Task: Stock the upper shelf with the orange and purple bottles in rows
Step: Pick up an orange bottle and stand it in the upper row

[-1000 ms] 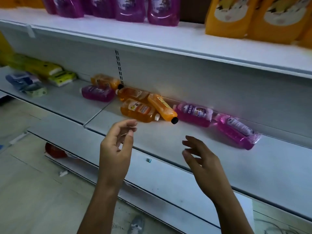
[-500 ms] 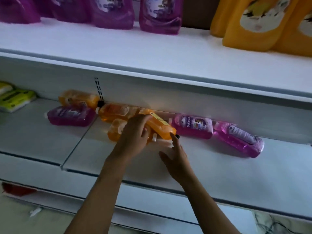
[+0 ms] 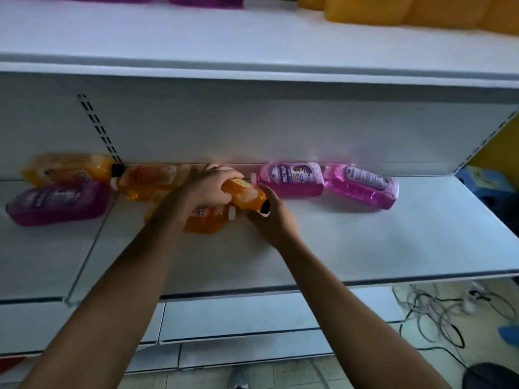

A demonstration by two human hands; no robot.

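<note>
At ten o'clock a translucent orange plastic bottle (image 3: 67, 169) lies above a purple plastic bottle with a pale label (image 3: 59, 203); at the centre, a clear orange bottle with a yellow label and black cap (image 3: 247, 195). At two o'clock lie a violet bottle with a lilac printed label (image 3: 290, 179) and a pink bottle with a white label (image 3: 362, 186), all on the pale grey-white metal shelf (image 3: 365, 248).

Lower shelf (image 3: 365, 248), rear edge, left to right: two bottles (image 3: 64, 189) stacked front to back; a cluster of three bottles (image 3: 151, 181), apparently overlapping, under both hands; two bottles (image 3: 292, 179) lying side by side. Upper shelf (image 3: 252, 43): pouches (image 3: 393, 9) standing along its back. Cables (image 3: 438, 313) on the floor, below right.
</note>
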